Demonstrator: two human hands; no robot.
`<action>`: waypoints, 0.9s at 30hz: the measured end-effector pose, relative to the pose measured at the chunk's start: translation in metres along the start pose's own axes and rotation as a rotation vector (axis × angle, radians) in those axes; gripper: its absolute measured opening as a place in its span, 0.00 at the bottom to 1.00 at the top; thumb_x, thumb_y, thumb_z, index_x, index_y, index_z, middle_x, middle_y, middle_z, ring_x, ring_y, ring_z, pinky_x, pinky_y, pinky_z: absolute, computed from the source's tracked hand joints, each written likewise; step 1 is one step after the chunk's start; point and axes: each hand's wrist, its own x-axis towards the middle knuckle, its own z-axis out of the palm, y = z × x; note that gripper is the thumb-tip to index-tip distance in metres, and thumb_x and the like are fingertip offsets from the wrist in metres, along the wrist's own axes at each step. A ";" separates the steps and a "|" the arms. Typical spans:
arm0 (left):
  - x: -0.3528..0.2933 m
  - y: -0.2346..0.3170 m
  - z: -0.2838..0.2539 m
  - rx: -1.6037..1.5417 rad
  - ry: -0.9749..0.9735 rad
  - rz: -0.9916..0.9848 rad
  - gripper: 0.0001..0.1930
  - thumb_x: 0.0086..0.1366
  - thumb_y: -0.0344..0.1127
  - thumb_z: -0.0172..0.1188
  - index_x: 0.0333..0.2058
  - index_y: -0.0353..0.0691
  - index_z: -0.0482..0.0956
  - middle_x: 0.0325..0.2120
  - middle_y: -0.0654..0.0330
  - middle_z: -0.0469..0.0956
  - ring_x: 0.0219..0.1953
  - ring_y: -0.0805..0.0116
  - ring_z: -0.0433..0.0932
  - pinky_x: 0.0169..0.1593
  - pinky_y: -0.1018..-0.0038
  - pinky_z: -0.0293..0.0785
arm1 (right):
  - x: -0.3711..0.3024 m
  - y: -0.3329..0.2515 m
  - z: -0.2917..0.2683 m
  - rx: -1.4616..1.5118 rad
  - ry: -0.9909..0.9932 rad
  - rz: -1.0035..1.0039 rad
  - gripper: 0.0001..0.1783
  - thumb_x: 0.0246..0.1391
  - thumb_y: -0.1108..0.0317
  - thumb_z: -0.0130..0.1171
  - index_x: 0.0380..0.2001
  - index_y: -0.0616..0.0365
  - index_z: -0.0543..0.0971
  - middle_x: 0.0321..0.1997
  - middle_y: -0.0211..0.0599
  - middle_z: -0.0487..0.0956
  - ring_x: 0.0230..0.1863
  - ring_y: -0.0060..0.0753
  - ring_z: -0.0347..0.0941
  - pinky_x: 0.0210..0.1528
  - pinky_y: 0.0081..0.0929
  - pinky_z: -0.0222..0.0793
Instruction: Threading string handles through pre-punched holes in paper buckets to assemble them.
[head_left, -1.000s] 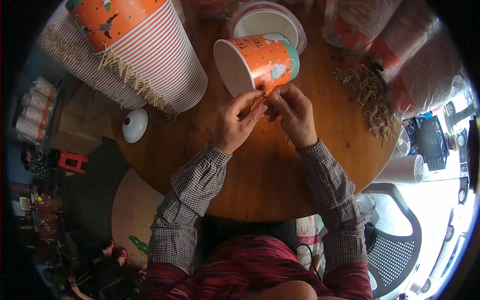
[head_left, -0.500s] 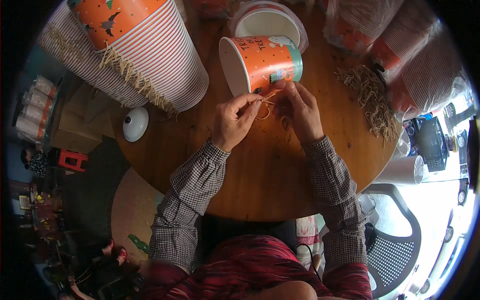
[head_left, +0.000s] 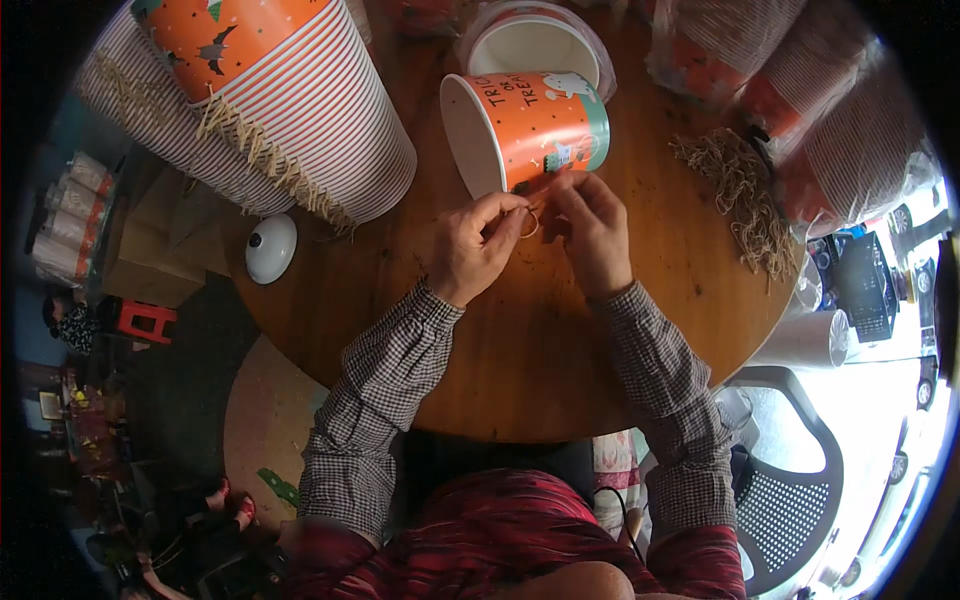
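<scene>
Far left edge of the desk, a tall cup stack lies on its side, pale twine draped over it, and a white dome sits just below near the rim. Moving in, the left hand pinches closed on a thin string loop, thumb and forefinger tight. Right above the loop, near the desk's middle, the orange cup lies tipped, its mouth facing left, its side touching the fingers. The right hand meets it there, fingertips nipped on the same loop at the cup's wall. Behind, a white tub. Toward the right edge, a twine bundle lies loose, wrapped cup stacks beyond
</scene>
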 end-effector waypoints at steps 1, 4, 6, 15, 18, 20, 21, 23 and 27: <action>0.001 -0.001 0.001 -0.017 0.015 -0.003 0.03 0.61 0.27 0.59 0.33 0.34 0.79 0.21 0.59 0.79 0.20 0.78 0.76 0.23 0.80 0.68 | 0.001 -0.005 -0.004 -0.042 0.048 0.028 0.09 0.61 0.64 0.53 0.35 0.59 0.73 0.29 0.30 0.76 0.25 0.20 0.72 0.25 0.18 0.69; 0.001 -0.007 0.001 -0.047 0.043 0.002 0.04 0.61 0.27 0.59 0.33 0.33 0.79 0.20 0.59 0.79 0.19 0.79 0.75 0.22 0.81 0.67 | 0.006 -0.011 -0.014 0.059 0.098 0.066 0.09 0.61 0.64 0.54 0.35 0.59 0.74 0.29 0.29 0.76 0.26 0.19 0.72 0.25 0.18 0.69; -0.001 -0.011 0.000 -0.060 0.056 0.009 0.04 0.61 0.27 0.59 0.33 0.33 0.79 0.20 0.60 0.78 0.19 0.79 0.74 0.22 0.81 0.67 | 0.007 -0.012 -0.008 0.038 0.070 -0.044 0.10 0.60 0.63 0.54 0.37 0.60 0.75 0.30 0.29 0.77 0.29 0.18 0.72 0.28 0.18 0.69; 0.002 -0.003 0.002 -0.039 0.051 0.038 0.04 0.61 0.26 0.58 0.33 0.33 0.79 0.18 0.61 0.77 0.19 0.80 0.73 0.22 0.81 0.65 | 0.002 -0.006 -0.004 -0.389 -0.056 -0.116 0.08 0.57 0.68 0.59 0.33 0.62 0.78 0.26 0.25 0.77 0.25 0.11 0.69 0.26 0.13 0.67; 0.002 -0.001 -0.003 -0.008 0.023 -0.001 0.04 0.61 0.26 0.58 0.33 0.33 0.79 0.19 0.60 0.77 0.19 0.79 0.74 0.22 0.81 0.66 | 0.003 -0.010 -0.007 -0.365 0.040 -0.038 0.08 0.57 0.67 0.59 0.32 0.62 0.78 0.25 0.25 0.77 0.24 0.11 0.68 0.25 0.12 0.66; 0.003 -0.006 -0.004 -0.007 0.056 0.010 0.04 0.61 0.26 0.58 0.33 0.33 0.79 0.20 0.59 0.78 0.19 0.79 0.74 0.23 0.81 0.67 | 0.007 -0.013 -0.010 -0.292 0.076 -0.002 0.06 0.57 0.69 0.59 0.33 0.61 0.78 0.25 0.26 0.76 0.26 0.13 0.71 0.26 0.12 0.67; 0.002 -0.008 -0.004 -0.008 0.057 0.010 0.04 0.61 0.26 0.58 0.33 0.33 0.79 0.20 0.59 0.78 0.19 0.79 0.74 0.23 0.81 0.67 | 0.006 -0.013 -0.009 -0.293 0.074 -0.002 0.06 0.57 0.69 0.59 0.33 0.61 0.78 0.25 0.26 0.76 0.26 0.13 0.71 0.26 0.12 0.67; 0.001 -0.009 -0.002 -0.030 0.066 0.010 0.04 0.61 0.26 0.58 0.33 0.33 0.79 0.19 0.59 0.78 0.19 0.79 0.74 0.23 0.81 0.67 | 0.002 -0.013 -0.003 -0.281 -0.060 -0.238 0.05 0.56 0.72 0.59 0.35 0.61 0.78 0.27 0.26 0.77 0.31 0.16 0.74 0.30 0.13 0.69; 0.000 -0.011 -0.001 -0.060 0.066 -0.003 0.04 0.61 0.26 0.58 0.33 0.33 0.79 0.19 0.59 0.77 0.19 0.79 0.74 0.23 0.81 0.67 | 0.003 -0.002 0.002 -0.511 -0.171 -0.502 0.06 0.54 0.75 0.60 0.37 0.60 0.79 0.30 0.26 0.78 0.34 0.18 0.75 0.33 0.15 0.71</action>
